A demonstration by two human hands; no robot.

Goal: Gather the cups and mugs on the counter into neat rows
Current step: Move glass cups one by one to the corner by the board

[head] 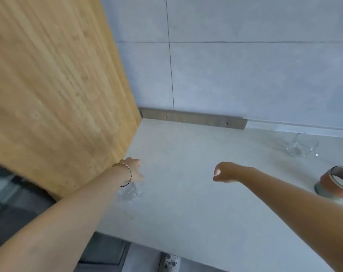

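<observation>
A clear glass cup (130, 191) stands on the pale counter (186, 193) close to the wooden side panel. My left hand (134, 169) reaches over it from above, fingers curled down around its rim; the wrist hides part of the glass. My right hand (224, 171) hovers over the middle of the counter, loosely curled, holding nothing. A second clear glass cup (302, 145) sits at the back right near the wall. A brown-and-grey mug (335, 182) stands at the right edge of the view, partly behind my right forearm.
A tall wooden panel (58, 85) walls off the counter's left side. Grey wall tiles and a wooden strip (194, 119) close the back. The counter's front edge (166, 250) runs diagonally below my arms.
</observation>
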